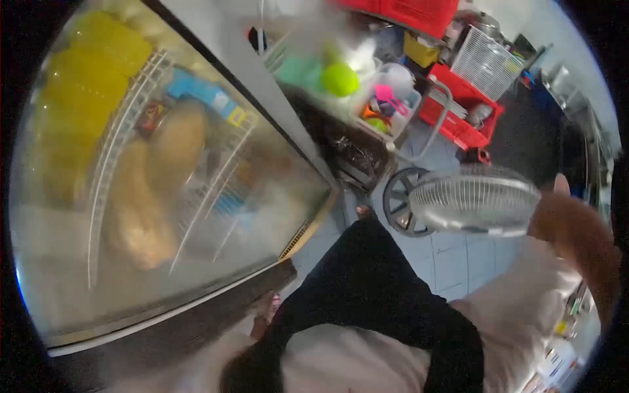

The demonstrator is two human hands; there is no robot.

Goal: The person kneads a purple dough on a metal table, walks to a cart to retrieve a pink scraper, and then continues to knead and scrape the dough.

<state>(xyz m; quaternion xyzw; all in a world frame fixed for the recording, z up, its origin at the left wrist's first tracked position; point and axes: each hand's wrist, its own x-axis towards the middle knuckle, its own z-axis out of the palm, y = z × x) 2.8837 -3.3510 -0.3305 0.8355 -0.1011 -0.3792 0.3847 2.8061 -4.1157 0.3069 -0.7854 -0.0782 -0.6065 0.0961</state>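
Note:
My right hand (552,215) is closed on the near right edge of a round, shallow, see-through ribbed container (475,200). The container is held out over the tiled floor and smeared by motion, and I cannot make out its contents. I cannot make out my left hand; only a blurred pale sleeve (196,357) shows at lower left. On the left stands a glass-fronted cabinet (262,209) with white wire shelves. Behind its glass are yellow packs (92,85), large tan-wrapped bundles (141,209) and a blue pack (203,92).
A black-wheeled trolley (400,203) with a curved metal handle stands ahead. Beyond it are a red crate (462,128), a white basket (488,62) and a bin of colourful items (390,111). Metalware lines the right wall.

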